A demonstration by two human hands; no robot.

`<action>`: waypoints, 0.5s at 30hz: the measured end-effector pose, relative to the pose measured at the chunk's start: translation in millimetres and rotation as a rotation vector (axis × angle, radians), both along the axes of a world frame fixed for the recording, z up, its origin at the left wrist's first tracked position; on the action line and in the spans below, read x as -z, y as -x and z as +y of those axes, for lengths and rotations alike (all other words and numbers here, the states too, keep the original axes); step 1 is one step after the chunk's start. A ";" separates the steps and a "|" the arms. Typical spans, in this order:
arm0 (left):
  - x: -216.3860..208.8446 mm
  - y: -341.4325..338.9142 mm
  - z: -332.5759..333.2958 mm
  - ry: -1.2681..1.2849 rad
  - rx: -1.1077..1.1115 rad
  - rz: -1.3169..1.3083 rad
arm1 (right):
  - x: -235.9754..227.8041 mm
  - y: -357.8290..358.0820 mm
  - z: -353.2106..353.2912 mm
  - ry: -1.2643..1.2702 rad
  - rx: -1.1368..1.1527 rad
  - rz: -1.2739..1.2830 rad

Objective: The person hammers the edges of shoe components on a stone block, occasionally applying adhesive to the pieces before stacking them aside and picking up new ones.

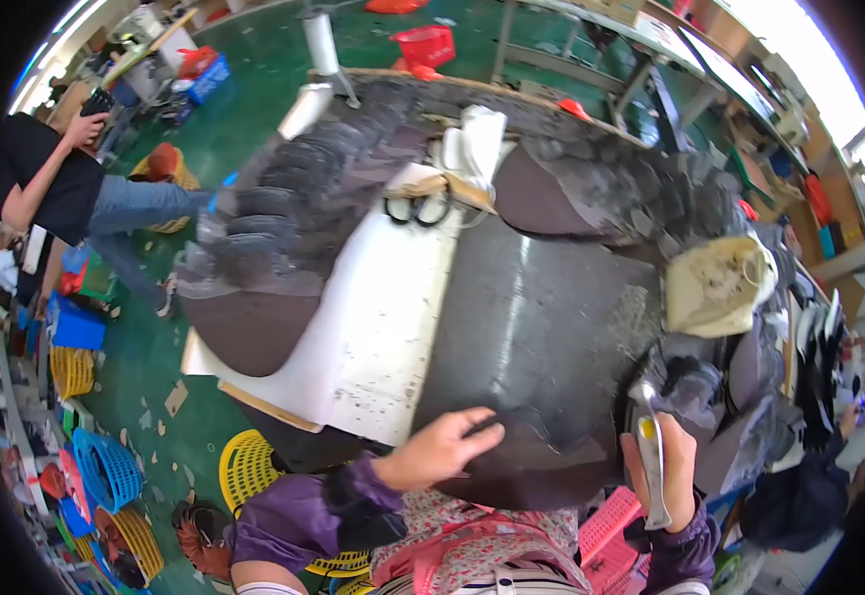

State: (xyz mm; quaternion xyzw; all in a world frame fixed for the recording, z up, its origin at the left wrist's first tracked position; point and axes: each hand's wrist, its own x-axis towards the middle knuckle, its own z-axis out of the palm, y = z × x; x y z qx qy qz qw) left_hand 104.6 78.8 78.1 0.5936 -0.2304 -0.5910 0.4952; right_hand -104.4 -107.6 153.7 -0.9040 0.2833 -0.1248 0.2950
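Note:
A dark brown sheet piece (552, 466) with a curved near edge lies at the front of the black work surface (522, 327). My left hand (442, 449) is closed at its left side, thumb and forefinger pinching a dark edge; the other fingertips are hidden. At the piece's right end my right hand (676, 461) is wrapped around a silver metal hand tool (654, 466) with a long curved handle and a yellow spot. The tool's upper end is close to a dark crumpled heap (692, 387); its exact kind cannot be made out.
Overlapping dark pieces (264, 327) line the table's left side, and more (542, 193) lie at the back right. Black-handled scissors (418, 210) rest by white cloth (477, 139). A cream bag (715, 288) stands right. One person (56, 178) stands left, near yellow baskets (72, 370).

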 end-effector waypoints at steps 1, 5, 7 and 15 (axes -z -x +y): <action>6.8 14.9 -9.9 -0.051 0.108 0.006 | 1.1 -2.3 -2.5 -0.033 -0.066 -0.013; 21.8 40.0 -32.1 0.136 0.319 -0.800 | 13.0 3.7 -8.5 -0.234 -0.273 -0.031; 29.9 41.2 -40.1 0.279 0.340 -1.198 | 23.9 3.8 -6.8 -0.278 -0.273 0.032; 34.8 24.0 -77.3 0.356 0.427 -0.961 | 61.7 11.3 -2.4 -0.324 -0.438 0.201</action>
